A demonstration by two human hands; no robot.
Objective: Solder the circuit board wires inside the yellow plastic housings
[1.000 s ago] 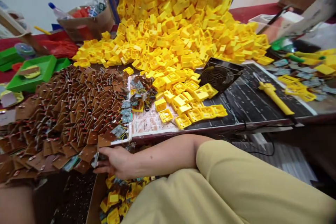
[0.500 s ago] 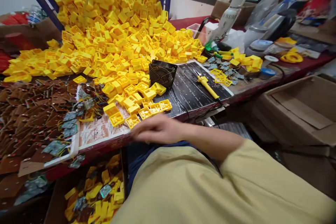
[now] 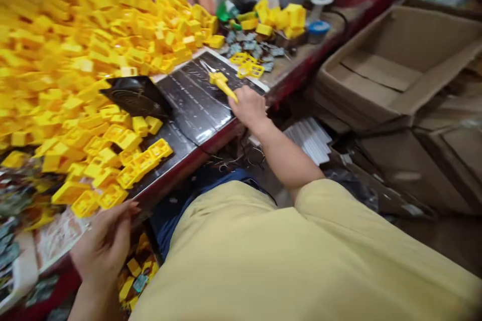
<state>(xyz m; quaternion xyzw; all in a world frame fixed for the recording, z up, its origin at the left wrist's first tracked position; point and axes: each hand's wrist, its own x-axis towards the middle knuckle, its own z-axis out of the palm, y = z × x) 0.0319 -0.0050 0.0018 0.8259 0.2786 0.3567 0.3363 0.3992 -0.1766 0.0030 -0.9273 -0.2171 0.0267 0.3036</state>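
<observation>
My right hand [image 3: 249, 108] is closed round the rear end of a yellow soldering iron [image 3: 222, 83], whose metal tip points away over the dark mat [image 3: 192, 95]. By the table's front edge, my left hand [image 3: 103, 241] is blurred, with finger and thumb apart and nothing visible between them. Just beyond it stands a row of open yellow plastic housings [image 3: 143, 160] with small white parts inside. A black fan [image 3: 137, 96] stands tilted between the housings and the mat.
A large heap of yellow housings [image 3: 94, 35] covers the back left. Small circuit boards [image 3: 250, 45], yellow frames [image 3: 246, 64] and a solder spool [image 3: 321, 2] lie at the back right. Cardboard boxes [image 3: 380, 70] stand right of the table. Beneath its edge is a bin of yellow pieces [image 3: 130, 281].
My view has swung to the right. My right hand has gone from the front row of housings to the soldering iron and gripped it. My left hand has come into view.
</observation>
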